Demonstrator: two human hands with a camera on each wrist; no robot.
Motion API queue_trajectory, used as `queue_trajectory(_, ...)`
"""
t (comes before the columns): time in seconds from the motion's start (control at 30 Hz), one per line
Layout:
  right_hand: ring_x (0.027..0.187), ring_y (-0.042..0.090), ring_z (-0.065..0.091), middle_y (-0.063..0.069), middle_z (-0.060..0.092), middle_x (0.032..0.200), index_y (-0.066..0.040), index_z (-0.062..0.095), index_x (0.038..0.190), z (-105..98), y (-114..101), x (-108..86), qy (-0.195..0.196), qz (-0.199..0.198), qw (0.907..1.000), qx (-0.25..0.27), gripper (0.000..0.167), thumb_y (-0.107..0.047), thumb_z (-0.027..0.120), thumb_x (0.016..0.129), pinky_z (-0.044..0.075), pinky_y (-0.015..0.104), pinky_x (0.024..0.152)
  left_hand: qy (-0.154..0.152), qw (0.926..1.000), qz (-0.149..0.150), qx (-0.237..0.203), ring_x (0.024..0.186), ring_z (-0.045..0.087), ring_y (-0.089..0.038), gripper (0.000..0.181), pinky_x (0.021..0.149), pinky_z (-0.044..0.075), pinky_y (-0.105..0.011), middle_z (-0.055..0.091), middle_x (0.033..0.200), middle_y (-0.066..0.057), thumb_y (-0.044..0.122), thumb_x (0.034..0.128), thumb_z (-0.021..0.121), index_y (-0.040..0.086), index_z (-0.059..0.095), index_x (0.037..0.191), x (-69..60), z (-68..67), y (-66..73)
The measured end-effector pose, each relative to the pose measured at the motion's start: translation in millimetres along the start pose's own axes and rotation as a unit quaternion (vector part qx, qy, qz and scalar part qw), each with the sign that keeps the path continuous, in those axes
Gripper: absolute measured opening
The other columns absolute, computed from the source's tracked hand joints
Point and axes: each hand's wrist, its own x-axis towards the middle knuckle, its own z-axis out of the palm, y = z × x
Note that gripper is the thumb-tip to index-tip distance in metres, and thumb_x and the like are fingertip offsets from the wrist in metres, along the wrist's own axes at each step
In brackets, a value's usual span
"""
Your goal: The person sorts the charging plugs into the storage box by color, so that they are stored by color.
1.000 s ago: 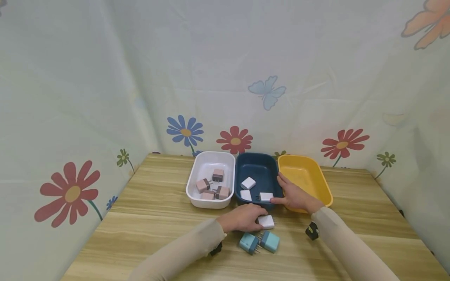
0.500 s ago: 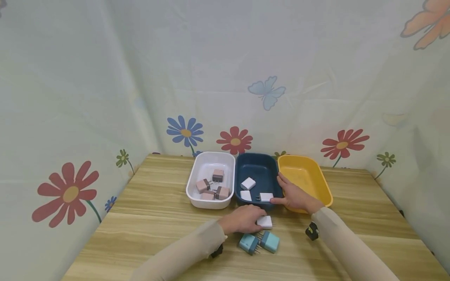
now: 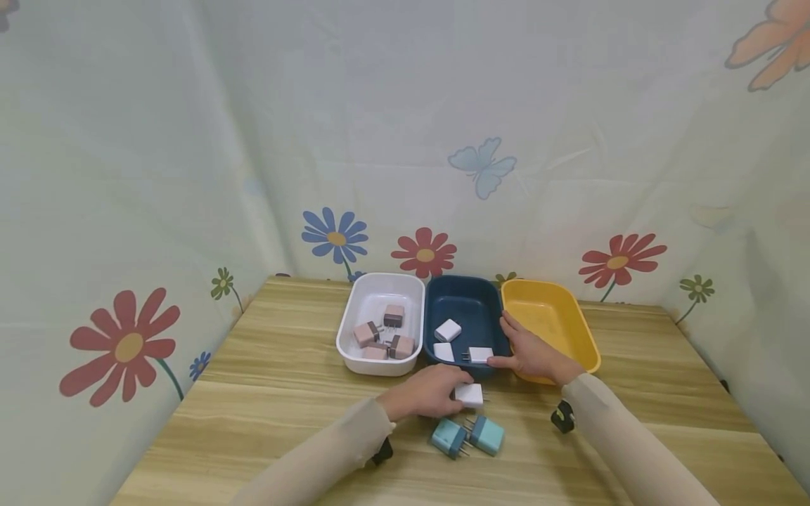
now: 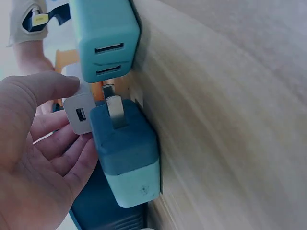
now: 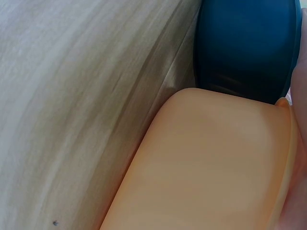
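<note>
My left hand (image 3: 425, 392) pinches a white USB charger plug (image 3: 470, 396) low over the table in front of the dark blue bin (image 3: 465, 299). In the left wrist view the thumb lies on one side of this plug and fingers on the other. Two teal charger plugs, one left (image 3: 448, 438) and one right (image 3: 487, 435), lie just nearer to me. My right hand (image 3: 534, 353) rests over the rims between the blue bin and the yellow bin (image 3: 549, 316). Its fingers are spread, the thumb at a white plug (image 3: 480, 355) inside the blue bin; contact is unclear.
Two more white plugs, a far one (image 3: 448, 330) and a near one (image 3: 444, 351), lie in the blue bin. A white bin (image 3: 346, 337) on the left holds several pink-and-brown plugs (image 3: 394, 315). A flowered cloth (image 3: 392, 126) hangs behind the wooden table (image 3: 266, 365).
My left hand has shifted slightly left with the white plug, away from its former spot in front of the bin. My right hand and the bins stay put.
</note>
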Motion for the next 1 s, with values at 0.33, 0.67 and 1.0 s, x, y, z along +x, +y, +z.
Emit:
queue_trajectory(0.33, 0.138, 0.036, 0.022, 0.017, 0.007, 0.157, 0.000, 0.017, 0.149, 1, 2, 2.9, 0.000, 0.006, 1.0000, -0.006, 0.112, -0.066, 0.065, 0.073, 0.026, 0.051, 0.107, 0.031, 0.9989, 0.004, -0.034, 0.091, 0.054, -0.001, 0.037, 0.080, 0.046, -0.019, 0.063, 0.112, 0.006, 0.024, 0.0850, 0.068, 0.013, 0.063, 0.120, -14.7, -7.3, -9.1)
queue_trajectory(0.67, 0.138, 0.035, 0.022, 0.014, 0.007, 0.157, -0.002, 0.018, 0.150, 3, 3, 1.4, 0.007, 0.002, 0.9999, -0.009, 0.114, -0.072, 0.062, 0.071, 0.027, 0.049, 0.106, 0.036, 0.9978, -0.027, -0.048, 0.093, 0.054, -0.004, 0.040, 0.084, 0.047, -0.023, 0.062, 0.117, 0.005, 0.026, 0.0857, 0.068, 0.014, 0.062, 0.124, -27.0, -23.4, -12.5)
queue_trajectory(1.0, 0.138, 0.036, 0.022, 0.015, 0.007, 0.157, -0.001, 0.017, 0.150, 2, 5, 0.5, 0.006, -0.006, 1.0000, -0.004, 0.109, -0.065, 0.065, 0.075, 0.027, 0.051, 0.106, 0.050, 0.9962, -0.039, -0.060, 0.091, 0.054, -0.006, 0.040, 0.082, 0.047, -0.024, 0.063, 0.116, 0.004, 0.024, 0.0843, 0.066, 0.014, 0.062, 0.122, -29.1, -42.9, -12.3)
